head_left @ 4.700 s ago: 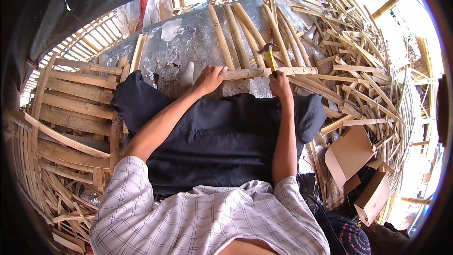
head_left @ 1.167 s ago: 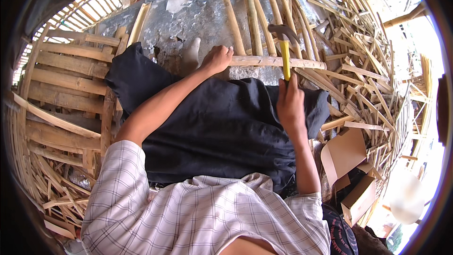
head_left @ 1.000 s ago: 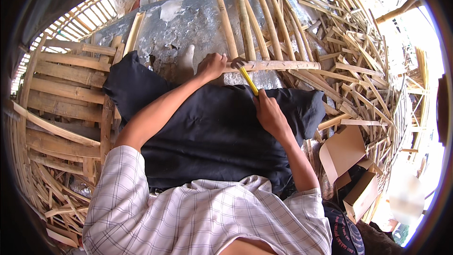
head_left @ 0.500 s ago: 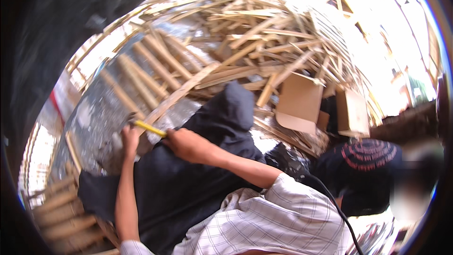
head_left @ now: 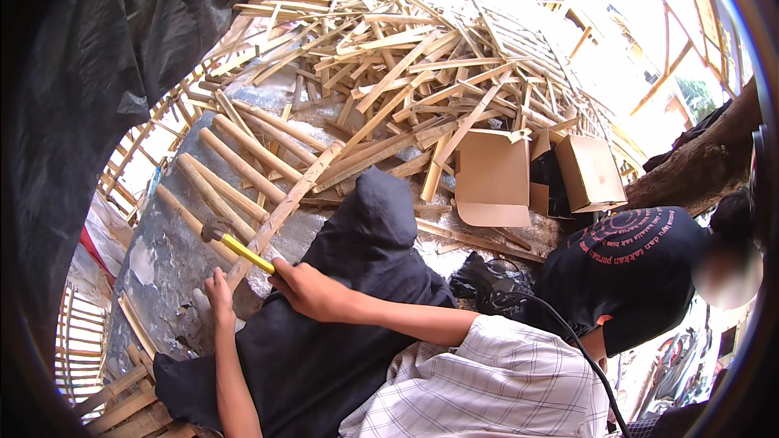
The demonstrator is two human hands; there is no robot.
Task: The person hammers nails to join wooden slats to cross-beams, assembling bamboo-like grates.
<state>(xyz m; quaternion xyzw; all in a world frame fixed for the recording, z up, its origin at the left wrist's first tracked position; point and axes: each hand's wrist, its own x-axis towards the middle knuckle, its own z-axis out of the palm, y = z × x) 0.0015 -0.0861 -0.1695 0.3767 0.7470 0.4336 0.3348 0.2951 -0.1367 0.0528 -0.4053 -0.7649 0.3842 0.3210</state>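
Observation:
My right hand (head_left: 312, 290) is wrapped round the yellow handle of a hammer (head_left: 248, 255), whose dark metal head is up and to the left, over the bamboo pieces. Below the hammer head, my left hand (head_left: 217, 296) is beside the lower end of a long bamboo strip (head_left: 296, 193). Its fingertips are close together; what they pinch, if anything, is too small to make out. That strip runs diagonally across the ends of several round bamboo rungs (head_left: 234, 154), which lie side by side. My legs, in dark cloth (head_left: 324, 341), are next to the strip.
A large heap of split bamboo (head_left: 438, 73) lies ahead. Right of it stands an open cardboard box (head_left: 492, 174). A person in a dark printed shirt (head_left: 625, 268) is bent over at the right. Black sheeting (head_left: 105, 57) hangs at upper left; a black cable (head_left: 560, 324) runs past my sleeve.
The hammer head has moved away from my left fingertips, leaving a gap between them. My view has shifted slightly and is sharper now.

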